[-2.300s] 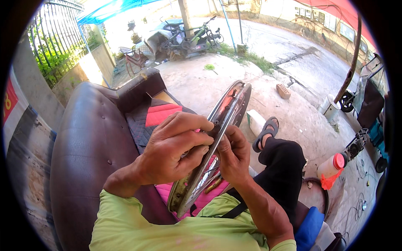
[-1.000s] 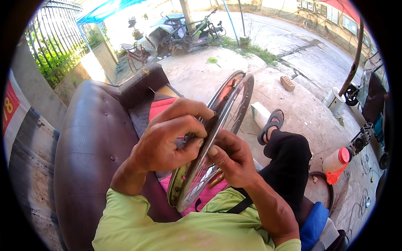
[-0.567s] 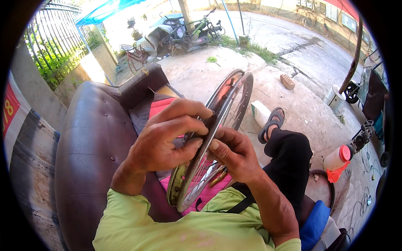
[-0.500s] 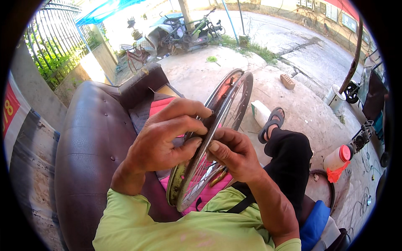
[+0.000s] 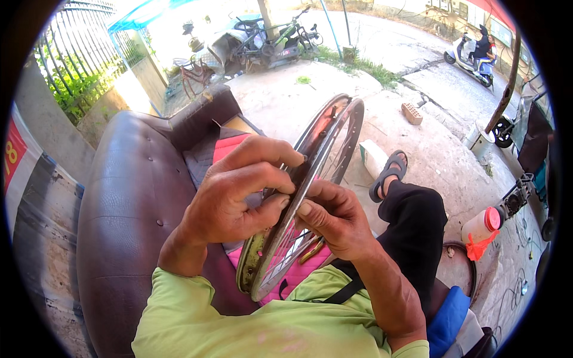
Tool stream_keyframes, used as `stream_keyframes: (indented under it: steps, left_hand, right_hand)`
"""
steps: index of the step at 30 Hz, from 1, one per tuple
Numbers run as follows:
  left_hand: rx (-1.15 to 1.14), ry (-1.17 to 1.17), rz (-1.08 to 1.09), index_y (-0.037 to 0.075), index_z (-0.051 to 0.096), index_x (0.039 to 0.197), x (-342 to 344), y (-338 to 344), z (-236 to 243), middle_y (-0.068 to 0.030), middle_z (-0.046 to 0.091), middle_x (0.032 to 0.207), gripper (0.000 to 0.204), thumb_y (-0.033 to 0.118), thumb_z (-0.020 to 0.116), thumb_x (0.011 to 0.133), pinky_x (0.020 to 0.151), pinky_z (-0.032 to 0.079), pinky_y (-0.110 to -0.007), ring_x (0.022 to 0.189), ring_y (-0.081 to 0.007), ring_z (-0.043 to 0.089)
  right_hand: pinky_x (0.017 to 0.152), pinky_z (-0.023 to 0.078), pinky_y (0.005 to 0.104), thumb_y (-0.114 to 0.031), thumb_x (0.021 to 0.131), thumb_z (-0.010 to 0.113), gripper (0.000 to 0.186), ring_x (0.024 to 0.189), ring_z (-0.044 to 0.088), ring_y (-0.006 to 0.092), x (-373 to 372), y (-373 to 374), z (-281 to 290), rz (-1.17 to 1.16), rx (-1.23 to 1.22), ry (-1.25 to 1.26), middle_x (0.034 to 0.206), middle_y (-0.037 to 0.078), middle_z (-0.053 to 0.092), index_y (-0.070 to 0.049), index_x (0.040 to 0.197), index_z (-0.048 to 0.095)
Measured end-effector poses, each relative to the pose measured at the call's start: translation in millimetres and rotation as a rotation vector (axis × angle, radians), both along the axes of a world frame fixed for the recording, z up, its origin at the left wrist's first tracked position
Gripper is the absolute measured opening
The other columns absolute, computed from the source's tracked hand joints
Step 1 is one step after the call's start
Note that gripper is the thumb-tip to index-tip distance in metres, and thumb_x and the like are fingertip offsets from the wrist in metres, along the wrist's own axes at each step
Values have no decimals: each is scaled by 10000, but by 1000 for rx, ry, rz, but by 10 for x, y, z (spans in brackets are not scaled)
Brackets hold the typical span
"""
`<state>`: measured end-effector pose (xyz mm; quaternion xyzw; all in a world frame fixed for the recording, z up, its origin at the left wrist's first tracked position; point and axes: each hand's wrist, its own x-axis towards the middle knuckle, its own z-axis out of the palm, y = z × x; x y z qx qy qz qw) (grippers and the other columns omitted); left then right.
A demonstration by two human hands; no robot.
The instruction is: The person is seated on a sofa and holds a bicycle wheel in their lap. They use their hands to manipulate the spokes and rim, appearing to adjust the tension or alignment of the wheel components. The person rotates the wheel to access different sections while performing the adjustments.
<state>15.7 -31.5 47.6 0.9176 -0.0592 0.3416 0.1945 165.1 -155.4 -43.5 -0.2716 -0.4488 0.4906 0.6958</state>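
In the head view, a spoked bicycle wheel rim [image 5: 305, 176] stands tilted in front of the person's torso, its upper end leaning away to the right and its lower end near the yellow-green shirt [image 5: 239, 322]. The left hand [image 5: 236, 194] is half curled on the rim's left side, forefinger and thumb tips against it; whether it grips anything small is hidden. The right hand [image 5: 337, 221] is nearly closed on the other side, thumb and bent forefinger together at the rim's edge; I cannot tell what is between them. Behind the spokes lies a pink quilted pad [image 5: 295, 275], beside a brown tufted leather sofa [image 5: 134, 203]. A sandal [image 5: 391, 173] is on the person's outstretched foot. Farther right stands a pale jar with a red lid [image 5: 476, 228]; a perforated brick [image 5: 412, 113] lies on the concrete, and a scooter [image 5: 468, 58] carrying two people is on the road.
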Motion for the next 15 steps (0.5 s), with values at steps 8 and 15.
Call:
stream_keyframes:
  steps: [8, 15]
  left_hand:
    - [-29, -22, -48, 13, 682, 858, 29, 20, -43, -149, 641, 1140, 212, -70, 669, 663, 844, 517, -365, 1005, -264, 639]
    - [-52, -40, -63, 9, 681, 863, 41, 26, -80, -158, 633, 1145, 205, -70, 649, 677, 810, 509, -346, 981, -244, 629]
  right_hand:
    - [744, 510, 246, -196, 1005, 642, 233, 815, 607, 81, -17, 25, -51, -48, -13, 25, 931, 23, 682, 9, 1106, 685]
    - [707, 485, 239, -196, 1005, 644, 244, 780, 576, 67, 19, -14, -66, -23, -13, -16, 861, 1, 637, 9, 1136, 659]
